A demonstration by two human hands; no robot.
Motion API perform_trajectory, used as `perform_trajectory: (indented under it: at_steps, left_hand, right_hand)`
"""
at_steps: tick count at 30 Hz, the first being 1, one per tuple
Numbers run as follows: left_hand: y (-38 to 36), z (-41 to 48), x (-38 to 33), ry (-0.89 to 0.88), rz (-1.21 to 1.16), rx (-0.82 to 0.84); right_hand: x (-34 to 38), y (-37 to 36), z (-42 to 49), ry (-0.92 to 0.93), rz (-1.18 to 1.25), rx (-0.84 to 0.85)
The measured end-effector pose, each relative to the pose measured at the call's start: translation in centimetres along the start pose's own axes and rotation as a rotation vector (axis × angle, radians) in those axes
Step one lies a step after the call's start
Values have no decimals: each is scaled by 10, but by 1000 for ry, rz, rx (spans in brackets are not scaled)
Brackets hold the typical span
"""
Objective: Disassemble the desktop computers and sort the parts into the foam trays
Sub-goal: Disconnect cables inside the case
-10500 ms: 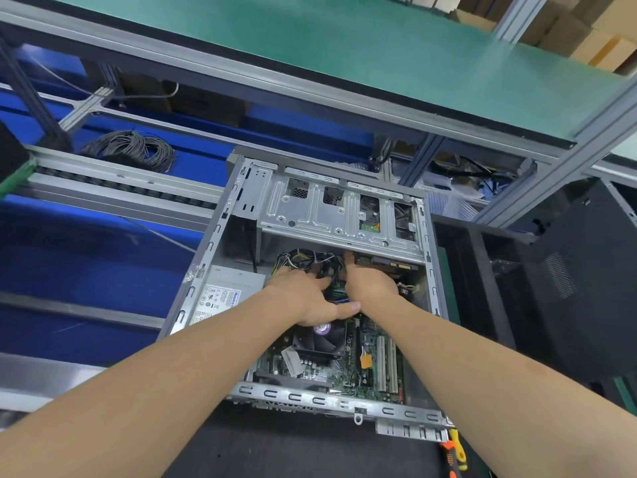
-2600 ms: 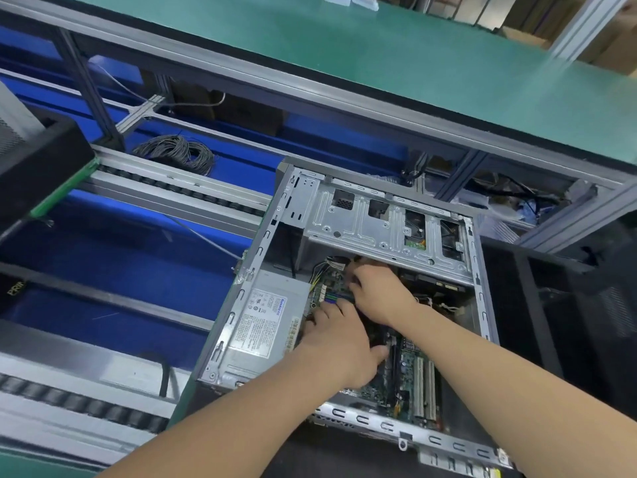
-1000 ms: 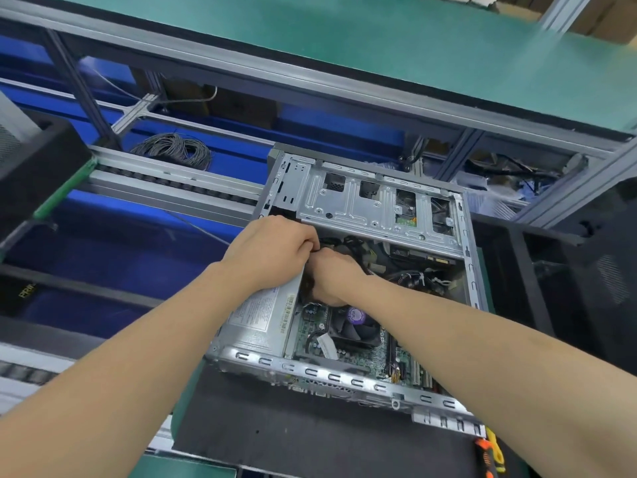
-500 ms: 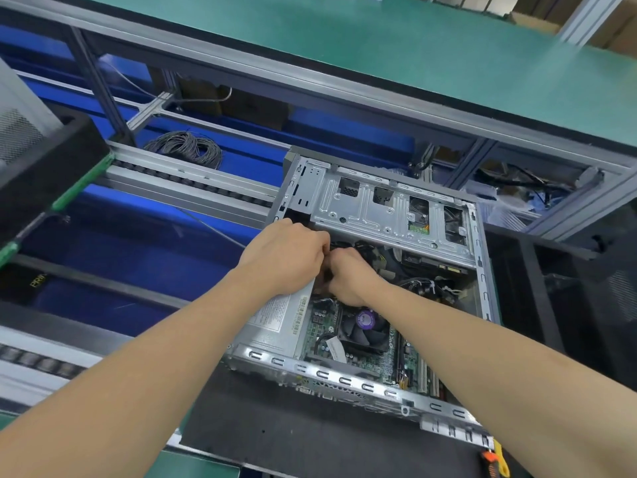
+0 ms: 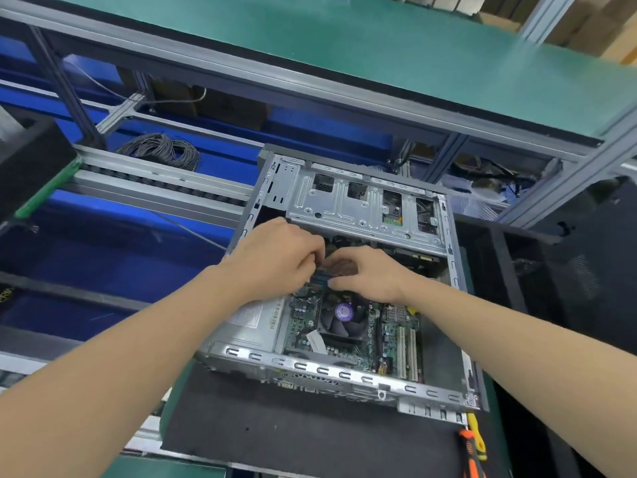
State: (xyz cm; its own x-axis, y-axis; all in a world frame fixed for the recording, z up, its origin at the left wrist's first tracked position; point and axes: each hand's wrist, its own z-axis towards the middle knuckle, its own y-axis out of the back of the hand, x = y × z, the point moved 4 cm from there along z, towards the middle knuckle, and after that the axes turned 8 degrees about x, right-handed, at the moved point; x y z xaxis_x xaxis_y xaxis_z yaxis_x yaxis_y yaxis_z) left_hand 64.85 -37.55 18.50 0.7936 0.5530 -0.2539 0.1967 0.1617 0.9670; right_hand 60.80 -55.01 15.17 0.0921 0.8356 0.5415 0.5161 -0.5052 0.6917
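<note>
My left hand (image 5: 275, 260) and right hand (image 5: 375, 276) meet inside the open desktop case (image 5: 344, 372).
The case lies on a black mat (image 5: 293, 426). Past the CPU fan (image 5: 343, 313), both hands' fingers curl over the motherboard (image 5: 389, 332); whether they grip anything, I cannot tell. The drive cage (image 5: 362, 208) sits beyond.

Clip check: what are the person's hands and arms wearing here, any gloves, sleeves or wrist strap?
Nothing worn shows. The left hand and right hand are gloveless, no rings visible. The left forearm and right forearm are bare to the frame edge: no sleeves, watch or wrist strap.
</note>
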Motion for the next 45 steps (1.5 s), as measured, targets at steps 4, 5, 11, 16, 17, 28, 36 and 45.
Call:
perform_trajectory:
  at_steps: [4, 5, 11, 16, 17, 28, 36, 45]
  left_hand:
    - [-22, 11, -45, -244, 16, 176]
    - [-29, 16, -53, -278, 4, 225]
    - [-71, 33, -72, -329, 11, 483]
    - [-81, 37, -61, -209, -214, 595]
    - [-83, 38, -59, -186, -241, 611]
    - [-89, 43, -58, -156, -259, 631]
    - [-88, 43, -59, -153, -248, 640]
    - [-88, 44, -60, -146, -230, 640]
  right_hand:
    - [-4, 10, -40, 85, -263, -139]
    - [-7, 7, -49, 90, -290, -93]
    - [-24, -16, -77, -45, -361, 272]
    - [-28, -43, -77, -205, -434, 279]
    - [-33, -48, -76, -273, -396, 295]
    - [-55, -67, -59, -549, -101, 382]
    - [-52, -69, -61, -570, -24, 348]
    - [-46, -74, -67, -551, -54, 368]
